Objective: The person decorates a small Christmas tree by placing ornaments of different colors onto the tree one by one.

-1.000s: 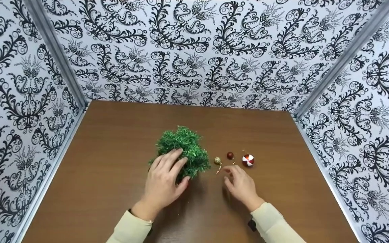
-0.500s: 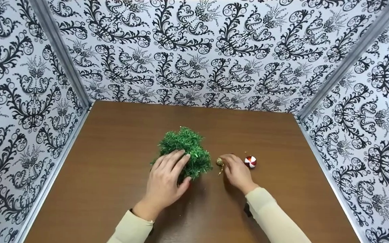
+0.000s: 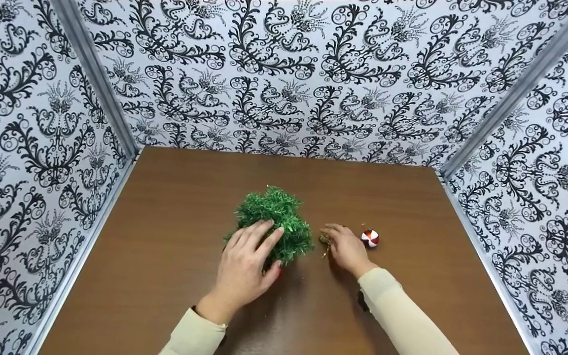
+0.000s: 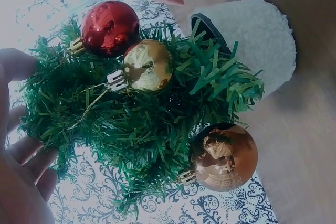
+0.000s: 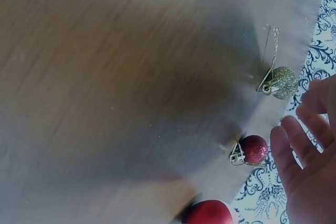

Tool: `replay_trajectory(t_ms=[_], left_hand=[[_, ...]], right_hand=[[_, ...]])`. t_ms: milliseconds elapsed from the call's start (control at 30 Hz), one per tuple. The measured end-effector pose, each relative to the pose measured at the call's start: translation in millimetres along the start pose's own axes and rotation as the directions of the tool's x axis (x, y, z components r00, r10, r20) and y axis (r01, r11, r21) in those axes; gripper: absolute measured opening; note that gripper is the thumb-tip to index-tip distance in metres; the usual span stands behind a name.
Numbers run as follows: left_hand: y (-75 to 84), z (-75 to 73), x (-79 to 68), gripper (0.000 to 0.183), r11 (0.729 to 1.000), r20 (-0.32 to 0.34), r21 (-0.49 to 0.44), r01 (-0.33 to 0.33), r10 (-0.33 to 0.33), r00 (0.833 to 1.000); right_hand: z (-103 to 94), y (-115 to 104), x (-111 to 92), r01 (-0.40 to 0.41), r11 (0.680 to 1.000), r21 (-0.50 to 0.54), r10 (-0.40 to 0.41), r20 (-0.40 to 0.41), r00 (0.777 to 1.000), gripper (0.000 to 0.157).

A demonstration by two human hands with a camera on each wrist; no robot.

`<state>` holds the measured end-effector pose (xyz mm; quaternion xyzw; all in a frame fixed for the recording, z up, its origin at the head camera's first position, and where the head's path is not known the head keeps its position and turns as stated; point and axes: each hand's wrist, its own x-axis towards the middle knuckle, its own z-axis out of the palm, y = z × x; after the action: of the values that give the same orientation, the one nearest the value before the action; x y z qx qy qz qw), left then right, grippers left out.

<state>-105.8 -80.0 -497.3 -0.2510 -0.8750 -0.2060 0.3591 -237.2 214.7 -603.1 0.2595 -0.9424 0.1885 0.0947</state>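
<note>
A small artificial Christmas tree [image 3: 276, 207] stands mid-table. My left hand [image 3: 244, 259] lies against its near side, fingers spread over the green branches. In the left wrist view, a shiny red bauble [image 4: 110, 29], a gold bauble [image 4: 148, 65] and a copper bauble [image 4: 224, 156] hang on it, above a fuzzy white pot [image 4: 262, 40]. To the tree's right, my right hand [image 3: 348, 249] reaches low over two small ornaments. Its fingers are loosely bent beside a glittery gold bauble [image 5: 284, 83] with a looped cord and a small red bauble [image 5: 254, 149]. The head view hides the small red one.
A larger red-and-white bauble [image 3: 370, 238] lies just right of my right hand; its red side [image 5: 210, 213] shows in the right wrist view. Patterned walls [image 3: 284, 79] enclose the brown table [image 3: 175, 197] at the back and both sides.
My right hand has moved forward over the small baubles, covering the small red one in the head view. My left hand stays on the tree. The head view has shifted slightly.
</note>
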Motion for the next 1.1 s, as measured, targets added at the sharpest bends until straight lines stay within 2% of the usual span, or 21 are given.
replay_trajectory(t_ms=[333,533,800,1100], left_hand=[[1.6,-1.6,0.1,0.063,1.0,0.011,0.009,0.001,-0.001,1.0],[1.8,-2.7,0.9,0.064,1.0,0.013,0.017,-0.002,0.002,1.0],[1.5,-4.8,2.0,0.063,0.999,0.029,0.032,-0.013,0.012,0.999],[1.1,-5.2,3.2,0.067,1.0,0.054,0.02,-0.017,0.016,0.998]], right_hand=[[0.5,1.4,3.4,-0.032,0.999,-0.03,0.033,0.041,0.999,0.031],[2.4,2.9,7.7,-0.021,0.999,-0.048,0.024,0.054,0.998,0.028],[3.9,4.7,8.7,-0.041,0.999,-0.014,0.042,0.087,0.995,0.028],[7.3,5.5,7.9,-0.083,0.996,0.012,0.082,0.084,0.993,0.027]])
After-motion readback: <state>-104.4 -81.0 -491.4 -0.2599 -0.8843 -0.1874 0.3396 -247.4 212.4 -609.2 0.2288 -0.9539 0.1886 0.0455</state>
